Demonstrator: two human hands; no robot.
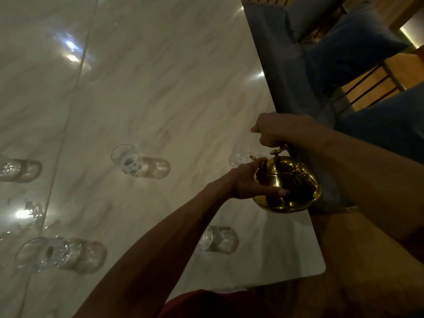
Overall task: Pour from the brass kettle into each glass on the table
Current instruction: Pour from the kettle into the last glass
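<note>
The brass kettle (288, 187) hangs above the right side of the marble table (160, 88), tilted with its spout toward a clear glass (239, 154) just beyond it. My right hand (277, 131) grips the kettle's top handle. My left hand (250, 182) cups the kettle's body from the left, thumb across its front. Other clear glasses stand on the table: one at the middle (128, 160), one near the front right (208, 238), one at the front left (49, 253) and one at the far left edge (10, 168).
The table's right edge and rounded corner (321, 265) lie under my right forearm. Blue cushioned chairs (344, 53) stand beyond the right edge on a wooden floor. Bright light reflections glare on the glossy tabletop at left.
</note>
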